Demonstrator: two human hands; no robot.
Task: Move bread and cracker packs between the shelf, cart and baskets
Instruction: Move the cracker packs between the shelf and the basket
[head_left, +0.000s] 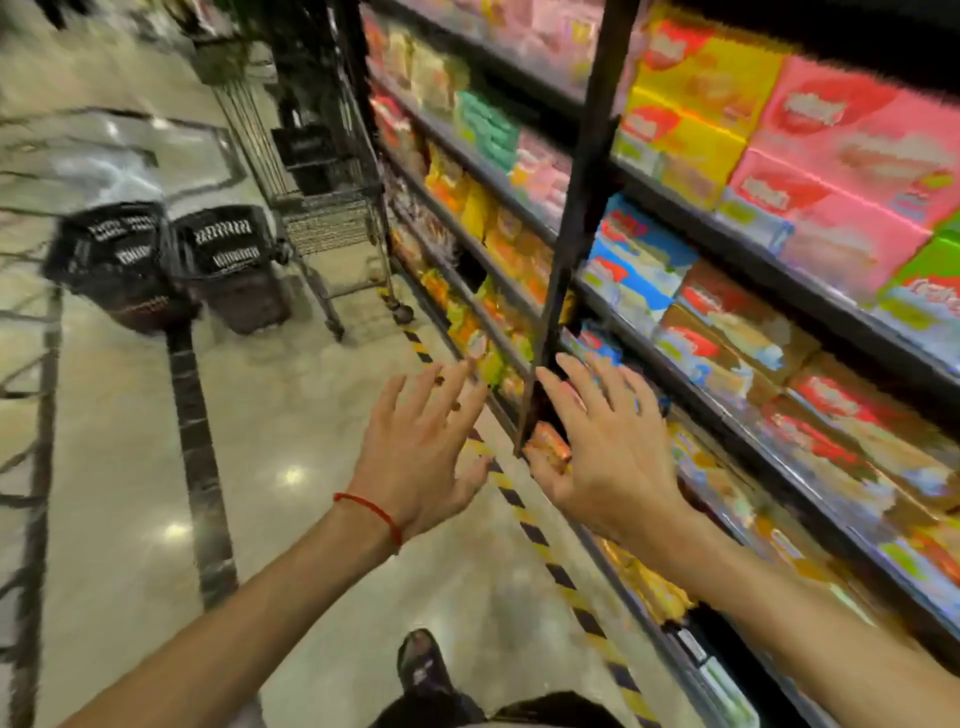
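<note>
While both arms reach toward the shelf (582, 197), left hand (415, 441) and right hand (608, 447) show straight, spread fingers, holding nothing. Orange pack (545, 447): low shelf's front edge, just beside right thumb. Cart (332, 223), two black baskets (117, 254): floor beyond.

Shelf (675, 322) w/ packs at right; cart (332, 218) beside it, baskets (166, 260) left of cart.
</note>
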